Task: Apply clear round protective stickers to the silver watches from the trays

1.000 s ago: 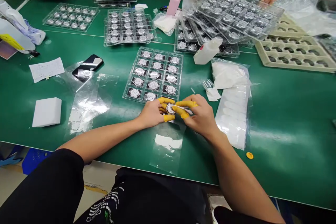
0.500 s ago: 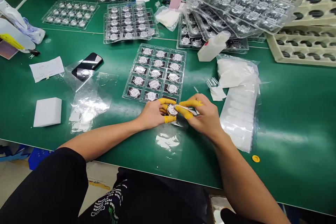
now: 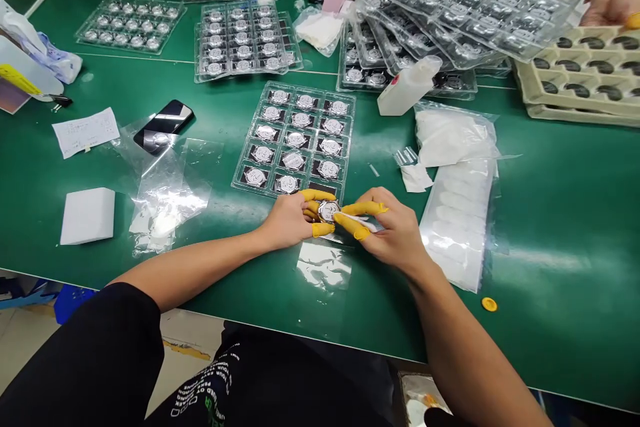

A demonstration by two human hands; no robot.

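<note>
My left hand (image 3: 290, 220), with yellow finger cots on, is closed around a round silver watch head (image 3: 327, 211) with a pale face. My right hand (image 3: 385, 223), also in yellow finger cots, pinches a thin white wipe (image 3: 367, 221) against the watch head's right edge. Just beyond my hands lies a clear plastic tray (image 3: 235, 177) with watch heads in its pockets. The pocket closest to my hands at its right holds no watch head. A clear plastic film (image 3: 325, 270) lies on the green table below my hands.
To the right are a bag of white wipes (image 3: 453, 227), a white bottle (image 3: 407, 87) and a loose yellow finger cot (image 3: 489, 304). Stacked trays (image 3: 480, 0) stand behind, near a co-worker's hand (image 3: 610, 7). On the left are a phone (image 3: 165, 125) and a white block (image 3: 88, 216).
My right hand has shifted slightly at the watch head. In the far right corner, a co-worker's hand has come into view and the upper beige tray has moved.
</note>
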